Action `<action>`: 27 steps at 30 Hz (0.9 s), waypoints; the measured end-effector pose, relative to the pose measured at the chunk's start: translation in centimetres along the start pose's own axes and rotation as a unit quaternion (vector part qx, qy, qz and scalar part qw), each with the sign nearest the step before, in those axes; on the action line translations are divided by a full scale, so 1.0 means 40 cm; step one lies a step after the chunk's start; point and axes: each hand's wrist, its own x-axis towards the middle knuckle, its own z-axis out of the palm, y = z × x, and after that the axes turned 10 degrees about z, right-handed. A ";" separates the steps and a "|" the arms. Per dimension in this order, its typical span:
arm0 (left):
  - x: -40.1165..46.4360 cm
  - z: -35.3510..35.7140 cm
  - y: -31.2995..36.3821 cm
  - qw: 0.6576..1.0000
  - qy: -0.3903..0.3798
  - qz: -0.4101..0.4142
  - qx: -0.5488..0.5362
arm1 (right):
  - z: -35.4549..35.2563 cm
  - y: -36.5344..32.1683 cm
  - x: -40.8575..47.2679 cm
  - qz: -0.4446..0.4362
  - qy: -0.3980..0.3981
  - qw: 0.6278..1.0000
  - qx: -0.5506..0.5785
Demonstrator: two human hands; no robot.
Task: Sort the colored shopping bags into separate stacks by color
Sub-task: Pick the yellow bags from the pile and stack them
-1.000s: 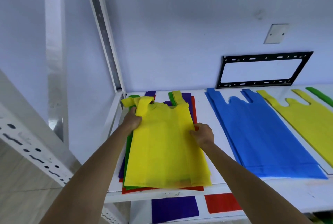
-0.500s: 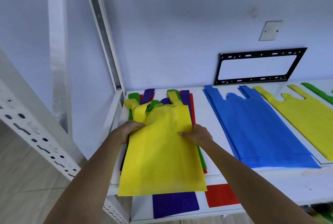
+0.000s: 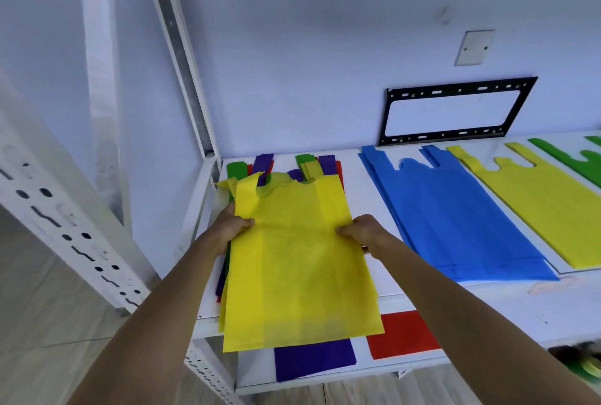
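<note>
A yellow bag (image 3: 299, 261) is held pinched at both side edges by the left hand (image 3: 232, 230) and right hand (image 3: 361, 230) above the mixed pile (image 3: 270, 167), presumably to be carried rightward to the yellow stack (image 3: 540, 206).

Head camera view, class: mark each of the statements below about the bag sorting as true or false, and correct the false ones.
1. Both hands grip the yellow bag, the left hand and right hand at opposite edges. True.
2. The blue stack lies between the mixed pile and the yellow stack. True.
3. The held bag is red. False: it is yellow.
4. The black metal frame lies flat on the blue stack. False: it is behind the shelf, against the wall.
5. A green bag lies at the far right. True.
</note>
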 end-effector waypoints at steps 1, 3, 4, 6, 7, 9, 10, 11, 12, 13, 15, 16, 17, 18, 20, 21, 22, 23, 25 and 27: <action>-0.003 0.004 -0.004 1.000 -0.002 -0.005 0.006 | -0.003 0.004 -0.013 0.013 -0.015 1.000 0.001; -0.006 0.009 -0.014 1.000 0.002 -0.015 0.020 | -0.010 0.018 -0.037 0.034 -0.040 0.998 -0.020; -0.009 0.009 -0.018 0.999 0.008 -0.019 0.026 | -0.013 0.028 -0.049 0.045 -0.050 0.997 -0.040; -0.014 0.006 -0.025 0.999 0.018 -0.023 0.029 | -0.018 0.056 -0.069 0.065 -0.065 0.991 -0.102; -0.016 0.004 -0.027 0.999 0.020 -0.026 0.028 | -0.019 0.069 -0.077 0.072 -0.071 0.986 -0.135; -0.024 -0.002 -0.029 0.999 0.016 -0.032 0.030 | -0.017 0.100 -0.090 0.085 -0.075 0.976 -0.185; -0.032 -0.003 -0.028 0.999 0.013 -0.033 0.030 | -0.016 0.112 -0.102 0.086 -0.078 0.972 -0.203; -0.037 -0.005 -0.028 0.999 0.011 -0.031 0.031 | -0.015 0.124 -0.113 0.087 -0.081 0.969 -0.215; -0.043 -0.007 -0.027 0.999 0.010 -0.030 0.033 | -0.015 0.131 -0.123 0.092 -0.085 0.967 -0.221; -0.053 -0.007 -0.026 0.999 0.009 -0.030 0.034 | -0.016 0.139 -0.131 0.089 -0.090 0.967 -0.222; -0.075 -0.005 -0.023 0.999 0.010 -0.031 0.036 | -0.015 0.156 -0.148 0.088 -0.099 0.965 -0.227; -0.088 -0.003 -0.022 0.999 0.013 -0.033 0.038 | -0.015 0.163 -0.158 0.085 -0.103 0.965 -0.225; -0.099 -0.001 -0.021 0.998 0.015 -0.035 0.040 | -0.012 0.169 -0.168 0.082 -0.106 0.968 -0.211; -0.115 0.001 -0.021 0.998 0.017 -0.040 0.044 | -0.008 0.181 -0.181 0.079 -0.111 0.973 -0.189; -0.148 0.007 -0.021 0.998 0.016 -0.053 0.043 | -0.006 0.207 -0.202 0.060 -0.093 0.982 -0.154; -0.167 0.009 -0.024 0.997 0.016 -0.062 0.041 | -0.006 0.222 -0.213 0.041 -0.087 0.984 -0.151; -0.185 0.011 -0.025 0.997 0.016 -0.071 0.041 | -0.005 0.240 -0.218 0.015 -0.096 0.986 -0.135; -0.205 0.013 -0.028 0.996 0.017 -0.081 0.037 | -0.003 0.258 -0.231 -0.005 -0.108 0.987 -0.122; -0.243 0.019 -0.032 0.995 0.020 -0.091 0.023 | -0.005 0.289 -0.252 -0.010 -0.127 0.991 -0.053; -0.287 0.030 -0.031 0.994 0.030 -0.101 0.014 | -0.007 0.313 -0.293 0.022 -0.166 0.985 0.033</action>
